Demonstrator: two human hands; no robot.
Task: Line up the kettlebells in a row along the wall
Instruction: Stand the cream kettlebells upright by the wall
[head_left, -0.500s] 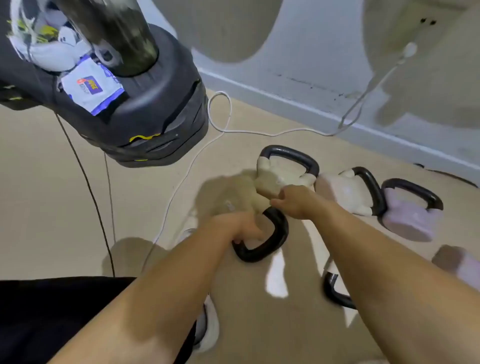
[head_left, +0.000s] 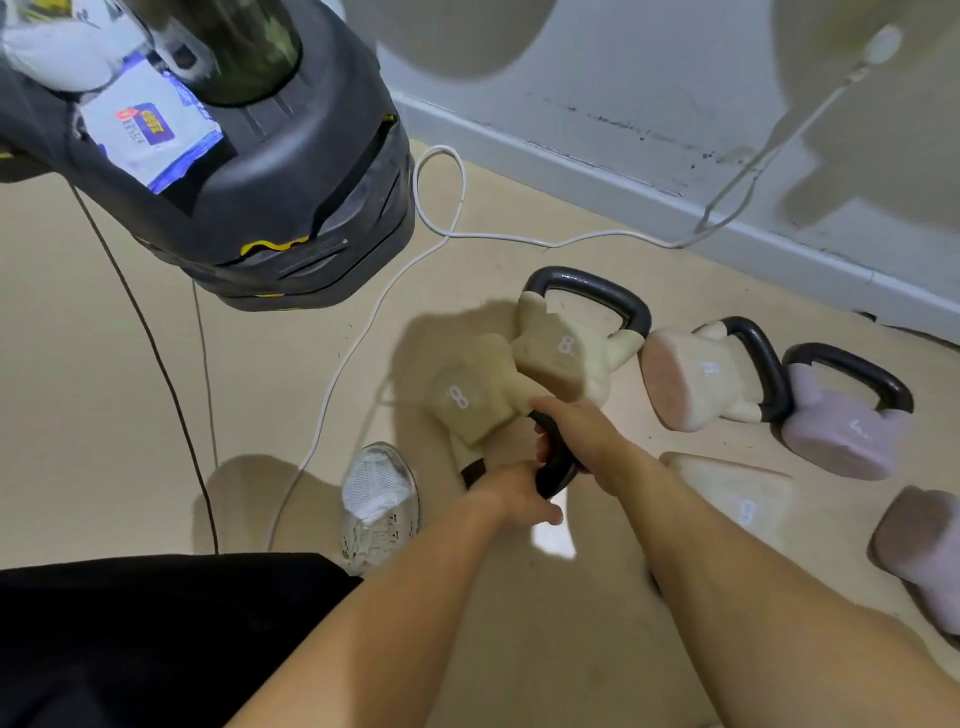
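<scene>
— Home gym corner, or small training room?
— Hard to tell which. Kettlebells (head_left: 576, 348) scattered over beige floor (head_left: 104, 364), weighted punch-bag base (head_left: 249, 197) alongside.
— Anything homely?
— White cable (head_left: 363, 332) trailing from a wall (head_left: 649, 78) plug, scuffed skirting (head_left: 597, 171), a trainer (head_left: 379, 499) on the floor.

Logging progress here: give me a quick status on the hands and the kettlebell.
Left hand and right hand both gripping black handle of cream 8 kettlebell, tilted. Second cream 8 kettlebell pressed against it. White cable trails alongside.
</scene>
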